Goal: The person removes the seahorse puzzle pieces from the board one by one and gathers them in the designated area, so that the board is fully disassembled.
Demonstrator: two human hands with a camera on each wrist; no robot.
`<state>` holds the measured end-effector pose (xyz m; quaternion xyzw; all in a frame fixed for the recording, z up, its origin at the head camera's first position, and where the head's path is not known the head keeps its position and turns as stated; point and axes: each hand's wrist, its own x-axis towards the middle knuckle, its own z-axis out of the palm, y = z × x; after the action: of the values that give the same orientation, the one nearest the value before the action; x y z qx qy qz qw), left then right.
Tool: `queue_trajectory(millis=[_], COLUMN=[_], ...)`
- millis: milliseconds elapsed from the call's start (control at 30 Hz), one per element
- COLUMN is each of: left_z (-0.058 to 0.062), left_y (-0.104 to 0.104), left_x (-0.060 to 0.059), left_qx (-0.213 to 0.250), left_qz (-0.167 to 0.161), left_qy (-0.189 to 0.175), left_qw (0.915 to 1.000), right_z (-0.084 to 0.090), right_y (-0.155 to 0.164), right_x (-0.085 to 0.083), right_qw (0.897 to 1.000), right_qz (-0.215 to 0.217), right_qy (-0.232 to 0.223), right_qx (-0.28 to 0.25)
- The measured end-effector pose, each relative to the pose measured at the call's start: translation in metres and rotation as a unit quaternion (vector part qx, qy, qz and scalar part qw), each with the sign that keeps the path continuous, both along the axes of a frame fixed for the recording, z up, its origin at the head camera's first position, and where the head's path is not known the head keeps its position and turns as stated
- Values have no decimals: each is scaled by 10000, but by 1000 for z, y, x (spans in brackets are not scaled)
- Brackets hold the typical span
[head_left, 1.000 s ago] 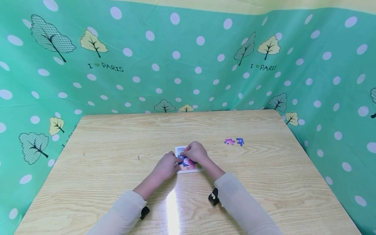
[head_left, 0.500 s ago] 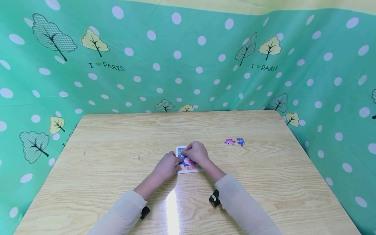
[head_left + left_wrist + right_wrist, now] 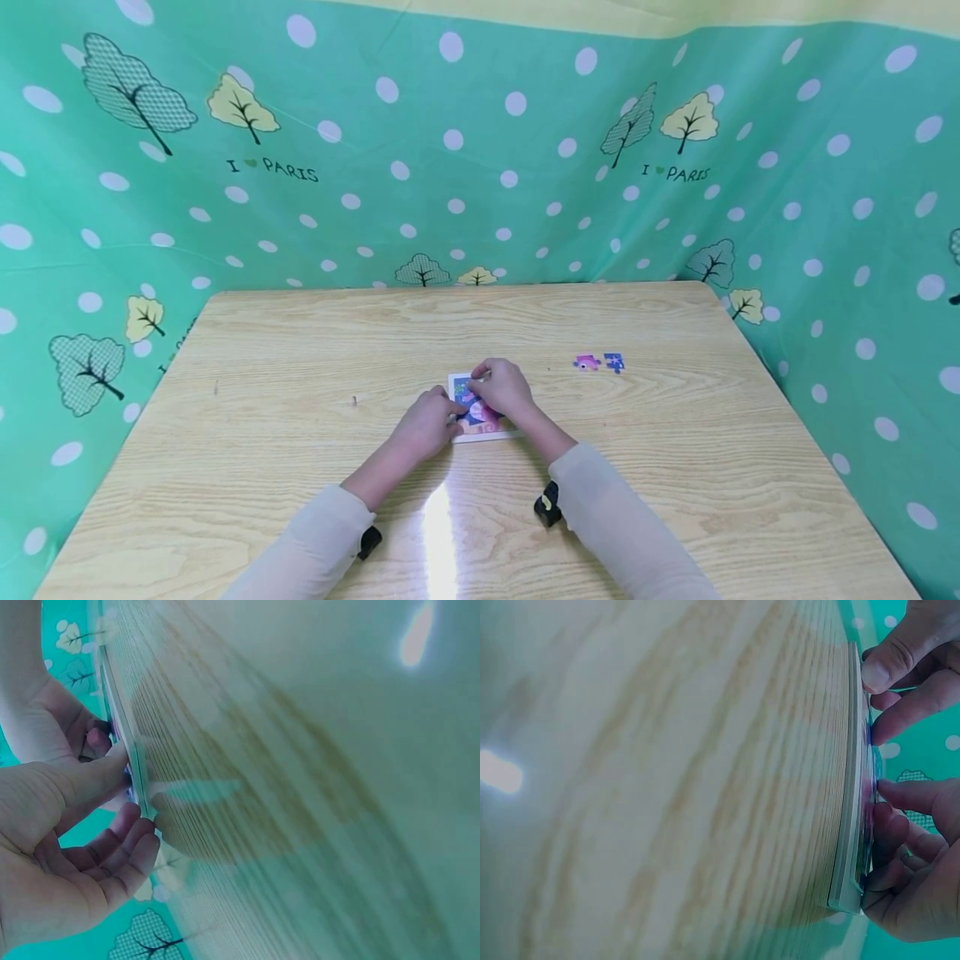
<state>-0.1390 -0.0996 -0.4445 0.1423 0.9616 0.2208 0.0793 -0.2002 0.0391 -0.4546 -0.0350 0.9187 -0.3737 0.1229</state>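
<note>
- Currently seating a piece: both my hands are on the small white-framed rectangular cardboard jigsaw tray with the pink and blue picture, which lies flat on the light wood-grain table, right under my fingers.
- My right hand is over the tray's far half, fingers curled, fingertips bearing down on the picture face; whether they pinch a loose piece I can't tell, too small from the head view.
- My left hand is at the tray's left edge; thumb rests against the rim and fingers curl beside it, bracing the tray.
- Judgement: a piece is being pressed into the tray's far-left corner, and the puzzle isn't finished.
- Two loose pieces lie on the table well off to the right of my right hand: a pink jigsaw piece and, just beside it, a blue jigsaw piece.
- Next move, I reckon: confirm the piece sits flush, lift the right hand and reach right for the pink one while the left hand keeps the tray braced.
- Tray orientation: long axis runs away from me toward the green dotted tree-print backdrop cloth, tilted slightly; short edges near and far, picture side up.
</note>
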Motion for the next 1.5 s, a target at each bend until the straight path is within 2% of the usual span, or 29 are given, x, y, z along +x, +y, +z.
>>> queue_trajectory(millis=[733,1500], left_z=[-1,-2], left_y=[-1,0], left_x=[-1,-2], left_qx=[-6,-17], left_qz=[-116,-160], left_qy=[120,193], left_qw=[9999,9997], right_z=[2,-4], right_y=[2,2], right_x=[-3,-7], right_qw=[9997,9989], right_qz=[146,-10], right_qy=[-216,-388], right_qx=[-11,-271])
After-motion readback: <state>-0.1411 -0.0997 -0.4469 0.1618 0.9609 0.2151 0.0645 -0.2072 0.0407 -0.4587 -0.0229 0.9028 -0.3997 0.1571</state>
